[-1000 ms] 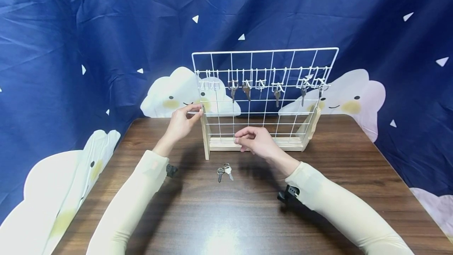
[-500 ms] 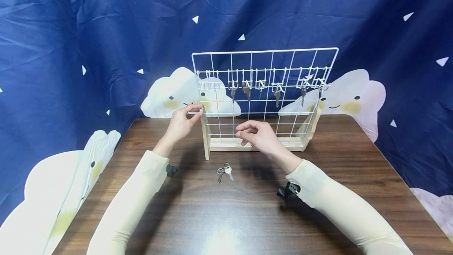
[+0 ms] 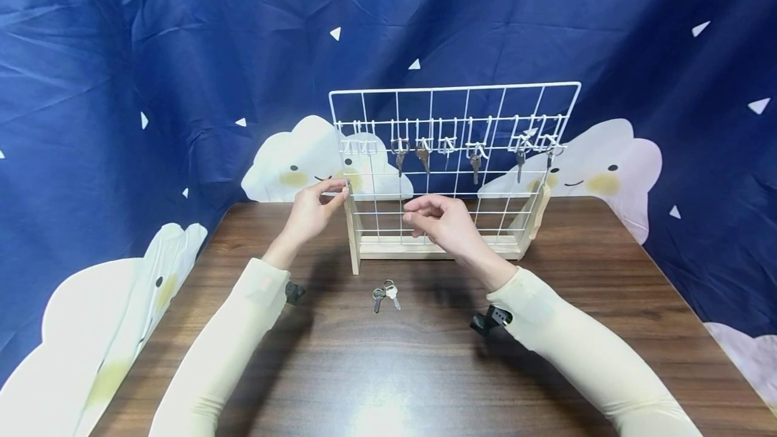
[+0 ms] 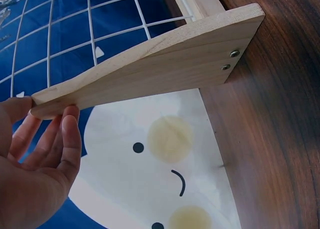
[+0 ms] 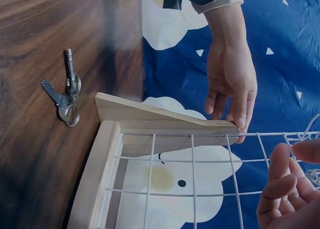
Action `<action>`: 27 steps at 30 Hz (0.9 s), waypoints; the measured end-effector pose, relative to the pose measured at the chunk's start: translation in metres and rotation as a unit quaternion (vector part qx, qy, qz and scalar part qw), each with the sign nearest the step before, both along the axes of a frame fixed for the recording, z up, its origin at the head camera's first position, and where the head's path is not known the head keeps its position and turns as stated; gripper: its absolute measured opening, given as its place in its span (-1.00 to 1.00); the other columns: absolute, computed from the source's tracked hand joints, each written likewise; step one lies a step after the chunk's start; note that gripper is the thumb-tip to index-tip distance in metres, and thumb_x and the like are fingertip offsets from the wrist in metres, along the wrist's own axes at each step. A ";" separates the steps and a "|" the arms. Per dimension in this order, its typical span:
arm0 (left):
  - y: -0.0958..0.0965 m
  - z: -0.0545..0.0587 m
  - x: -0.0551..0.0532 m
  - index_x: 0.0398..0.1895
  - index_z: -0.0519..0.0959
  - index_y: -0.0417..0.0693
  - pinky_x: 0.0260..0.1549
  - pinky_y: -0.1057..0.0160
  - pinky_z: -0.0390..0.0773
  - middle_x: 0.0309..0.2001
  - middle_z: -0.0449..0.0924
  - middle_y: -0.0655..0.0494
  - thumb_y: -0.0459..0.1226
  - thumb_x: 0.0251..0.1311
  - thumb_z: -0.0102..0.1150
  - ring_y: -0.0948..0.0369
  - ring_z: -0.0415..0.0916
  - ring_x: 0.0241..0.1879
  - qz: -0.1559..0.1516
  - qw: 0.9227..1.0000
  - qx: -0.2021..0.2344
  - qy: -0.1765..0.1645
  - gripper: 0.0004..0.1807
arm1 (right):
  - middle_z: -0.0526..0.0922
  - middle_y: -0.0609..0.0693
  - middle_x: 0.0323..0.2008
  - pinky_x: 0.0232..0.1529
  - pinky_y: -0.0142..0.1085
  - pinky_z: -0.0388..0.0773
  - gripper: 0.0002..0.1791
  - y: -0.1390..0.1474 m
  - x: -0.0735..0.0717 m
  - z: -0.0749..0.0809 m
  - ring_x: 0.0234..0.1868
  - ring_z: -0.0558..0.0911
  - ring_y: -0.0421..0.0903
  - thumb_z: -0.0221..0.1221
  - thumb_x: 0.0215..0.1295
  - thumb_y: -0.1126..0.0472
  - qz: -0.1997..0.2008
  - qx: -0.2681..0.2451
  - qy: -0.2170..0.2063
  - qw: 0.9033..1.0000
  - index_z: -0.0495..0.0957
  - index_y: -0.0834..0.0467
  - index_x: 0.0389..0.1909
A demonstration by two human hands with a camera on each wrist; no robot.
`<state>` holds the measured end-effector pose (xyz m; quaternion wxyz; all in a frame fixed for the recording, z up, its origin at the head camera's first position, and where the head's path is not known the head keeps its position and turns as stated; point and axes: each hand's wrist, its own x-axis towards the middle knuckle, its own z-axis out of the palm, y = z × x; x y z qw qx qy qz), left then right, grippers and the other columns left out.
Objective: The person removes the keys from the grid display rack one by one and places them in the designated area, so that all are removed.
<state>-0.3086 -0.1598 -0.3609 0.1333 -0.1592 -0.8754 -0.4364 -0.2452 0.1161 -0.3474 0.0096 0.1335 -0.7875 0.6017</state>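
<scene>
My left hand grips the top of the wooden side panel of a white wire grid rack, thumb on one side and fingers on the other. Before the lower grid, raised off the table, is my right hand. Its fingers are loosely bent, the thumb stands apart from the fingertips, and no held thing shows. Several keys hang from white hooks along the grid; the two leftmost hooks bear no key. In front of the rack lie a dark-headed key and a silver key, each with a ring.
The brown wooden table has the rack near its back edge. A blue curtain with white clouds and triangles hangs behind. Dark straps with small devices sit under both wrists.
My right hand has risen a little before the grid, and its thumb and fingertips have parted. The left hand, the rack and the keys stay where they were.
</scene>
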 end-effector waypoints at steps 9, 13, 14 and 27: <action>0.000 -0.001 -0.001 0.15 0.62 -0.06 0.04 0.03 0.69 0.04 0.72 -0.11 -0.17 0.35 0.23 -0.07 0.72 -0.03 -0.001 1.000 -0.002 0.003 -0.65 | 0.78 0.01 -0.31 -0.56 -0.42 0.56 -0.77 -0.002 -0.001 0.010 -0.41 0.78 -0.08 0.34 0.27 0.13 -0.014 -0.006 0.015 1.000 0.67 0.11 -0.10; 0.000 -0.001 -0.002 0.15 0.62 -0.06 0.05 0.03 0.68 0.04 0.72 -0.11 -0.17 0.36 0.23 -0.07 0.72 -0.03 -0.001 1.000 -0.003 0.004 -0.65 | 0.78 -0.05 -0.33 -0.60 -0.44 0.53 -0.76 -0.002 -0.004 0.014 -0.44 0.76 -0.10 0.34 0.27 0.16 -0.020 -0.011 0.019 1.000 0.67 0.14 -0.09; 0.000 -0.001 -0.001 0.15 0.62 -0.06 0.05 0.03 0.68 0.05 0.71 -0.12 -0.17 0.36 0.23 -0.07 0.72 -0.03 -0.001 1.000 -0.003 0.004 -0.65 | 0.78 -0.07 -0.34 -0.60 -0.43 0.53 -0.76 -0.002 -0.004 0.014 -0.45 0.76 -0.10 0.34 0.27 0.16 -0.021 -0.011 0.021 0.999 0.67 0.14 -0.09; 0.000 -0.001 -0.001 0.16 0.62 -0.05 0.05 0.05 0.68 0.05 0.71 -0.10 -0.15 0.36 0.22 -0.06 0.71 -0.01 0.002 1.000 -0.005 -0.002 -0.64 | 0.74 -0.11 -0.40 -0.63 -0.46 0.46 -0.75 -0.007 -0.009 0.025 -0.48 0.72 -0.17 0.32 0.28 0.16 -0.030 -0.042 0.039 0.998 0.66 0.18 -0.08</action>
